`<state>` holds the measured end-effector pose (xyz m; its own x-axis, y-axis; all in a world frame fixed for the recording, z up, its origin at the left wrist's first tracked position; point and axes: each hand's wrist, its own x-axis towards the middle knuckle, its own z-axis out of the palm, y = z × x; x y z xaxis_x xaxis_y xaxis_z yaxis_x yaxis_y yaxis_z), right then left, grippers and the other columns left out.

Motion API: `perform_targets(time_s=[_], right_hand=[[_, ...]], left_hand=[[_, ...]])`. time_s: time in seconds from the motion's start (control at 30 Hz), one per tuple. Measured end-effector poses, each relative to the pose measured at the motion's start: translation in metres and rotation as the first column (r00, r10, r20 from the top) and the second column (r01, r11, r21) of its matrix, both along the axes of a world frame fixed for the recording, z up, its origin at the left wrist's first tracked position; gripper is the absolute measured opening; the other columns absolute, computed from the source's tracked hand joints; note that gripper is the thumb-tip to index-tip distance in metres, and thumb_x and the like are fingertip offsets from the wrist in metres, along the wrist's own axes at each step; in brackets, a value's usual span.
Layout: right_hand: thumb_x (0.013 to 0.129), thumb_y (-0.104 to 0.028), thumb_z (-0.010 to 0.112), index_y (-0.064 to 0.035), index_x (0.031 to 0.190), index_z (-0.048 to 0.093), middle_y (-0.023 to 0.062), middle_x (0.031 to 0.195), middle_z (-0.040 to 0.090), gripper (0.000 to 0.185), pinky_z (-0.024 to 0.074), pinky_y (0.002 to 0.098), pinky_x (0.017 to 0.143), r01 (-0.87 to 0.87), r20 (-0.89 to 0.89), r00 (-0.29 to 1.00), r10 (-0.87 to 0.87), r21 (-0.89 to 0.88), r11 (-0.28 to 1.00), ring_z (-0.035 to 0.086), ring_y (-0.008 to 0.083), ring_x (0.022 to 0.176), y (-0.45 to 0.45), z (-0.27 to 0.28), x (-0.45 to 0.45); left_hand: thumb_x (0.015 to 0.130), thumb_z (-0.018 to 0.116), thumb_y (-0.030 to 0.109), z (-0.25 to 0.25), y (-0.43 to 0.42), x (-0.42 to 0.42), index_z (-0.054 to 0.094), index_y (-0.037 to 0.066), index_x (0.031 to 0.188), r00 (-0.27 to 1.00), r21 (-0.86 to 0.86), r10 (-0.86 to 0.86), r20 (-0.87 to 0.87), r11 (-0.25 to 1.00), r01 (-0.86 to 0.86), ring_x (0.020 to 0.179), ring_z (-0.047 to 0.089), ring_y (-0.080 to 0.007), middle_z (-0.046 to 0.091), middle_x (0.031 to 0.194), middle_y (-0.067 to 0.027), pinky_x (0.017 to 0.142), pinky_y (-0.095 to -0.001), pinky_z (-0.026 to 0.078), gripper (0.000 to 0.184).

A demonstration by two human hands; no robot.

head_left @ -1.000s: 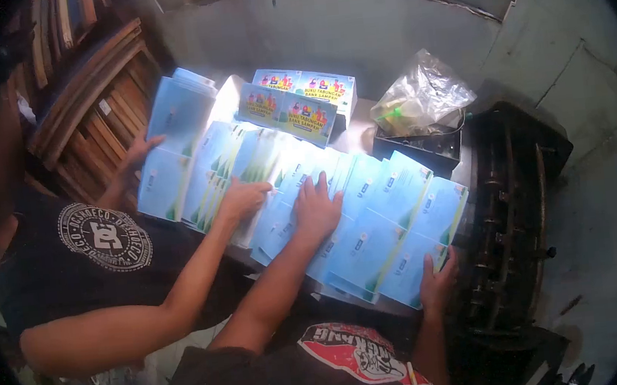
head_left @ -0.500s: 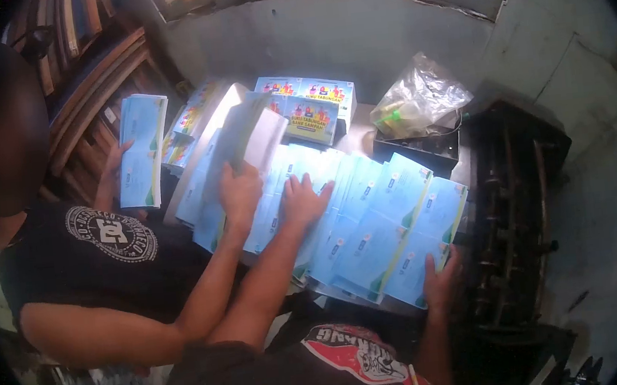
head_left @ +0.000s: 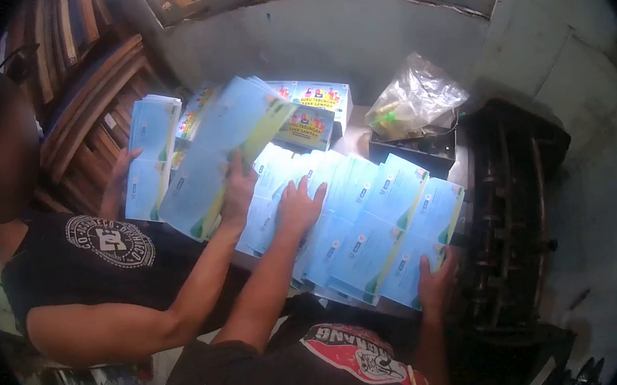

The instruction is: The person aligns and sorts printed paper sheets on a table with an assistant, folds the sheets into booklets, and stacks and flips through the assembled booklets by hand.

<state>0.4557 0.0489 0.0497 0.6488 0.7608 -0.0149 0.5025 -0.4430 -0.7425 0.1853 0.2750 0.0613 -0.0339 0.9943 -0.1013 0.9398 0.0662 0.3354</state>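
Sheets (head_left: pixel 359 251) — left hand (head_left: pixel 300 206) atop, right hand (head_left: pixel 436 281) at edge

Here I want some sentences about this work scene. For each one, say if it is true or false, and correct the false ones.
1. The wearer's left hand rests on blue printed sheets. True.
2. The wearer's right hand touches the plastic bag. False: it is at the sheets' edge.
3. The co-worker's right hand is empty. False: it holds a raised bunch.
4. The co-worker's shirt has a round print. True.
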Motion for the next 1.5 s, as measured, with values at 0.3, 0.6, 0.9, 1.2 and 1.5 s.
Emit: perform_targets(time_s=[0.3,0.6,0.9,1.2,1.5], right_hand=[[0.086,-0.028,0.068,-0.0027,0.139,0.036,0.021,0.139,0.041,0.067,0.0263,0.0566,0.108,-0.07,0.064,0.996,0.066,0.069,0.995,0.037,0.0401,0.131,-0.003,-0.013,0.005],[0.083,-0.029,0.072,-0.0022,0.146,0.029,0.0235,0.142,0.04,0.081,0.0306,0.0526,0.109,0.021,-0.002,1.0,-0.021,-0.02,1.0,0.039,0.0422,0.131,0.001,0.006,0.003],[0.074,-0.03,0.081,0.0008,0.148,0.022,0.0275,0.137,0.044,0.1,0.0389,0.0513,0.104,-0.076,-0.26,0.964,0.054,-0.076,0.994,0.045,0.0423,0.126,0.021,0.026,0.014],[0.069,-0.013,0.084,-0.0024,0.151,0.02,0.021,0.141,0.041,0.104,0.0493,0.0451,0.096,0.0,-0.581,0.81,0.08,0.136,0.991,0.051,0.0323,0.12,0.034,0.018,-0.005],[0.069,-0.026,0.084,0.0007,0.142,0.038,0.0202,0.142,0.037,0.09,0.0347,0.047,0.111,-0.266,-0.159,0.953,0.258,-0.03,0.964,0.037,0.0362,0.132,0.027,0.008,-0.001]], left_hand=[[0.089,0.047,0.064,-0.017,0.024,-0.028,0.042,-0.003,0.141,0.993,0.059,0.101,-0.057,0.993,-0.098,0.134,0.038,-0.0405,0.039,0.143,-0.0306,0.108,-0.0516,0.033,0.084],[0.082,0.054,0.07,0.002,0.037,-0.031,0.046,-0.008,0.134,0.99,-0.023,0.125,-0.067,0.992,-0.127,0.12,0.052,-0.0439,0.055,0.125,-0.0315,0.105,-0.0496,0.038,0.094],[0.082,0.072,0.053,0.022,-0.025,0.021,0.047,0.001,0.135,0.483,-0.408,0.11,0.869,0.711,0.573,0.106,0.062,-0.0224,0.062,0.118,-0.0122,0.088,-0.0392,0.053,0.079],[0.097,0.051,0.049,0.031,-0.059,0.068,0.045,0.0,0.137,0.29,-0.435,0.325,0.9,0.707,0.558,0.103,0.062,-0.0212,0.058,0.123,-0.0137,0.085,-0.0344,0.054,0.063],[0.096,0.052,0.04,0.054,-0.034,0.028,0.062,0.0,0.119,0.524,-0.388,0.093,0.847,0.782,0.488,0.083,0.064,-0.0155,0.067,0.098,-0.0075,0.072,-0.0302,0.051,0.047]])
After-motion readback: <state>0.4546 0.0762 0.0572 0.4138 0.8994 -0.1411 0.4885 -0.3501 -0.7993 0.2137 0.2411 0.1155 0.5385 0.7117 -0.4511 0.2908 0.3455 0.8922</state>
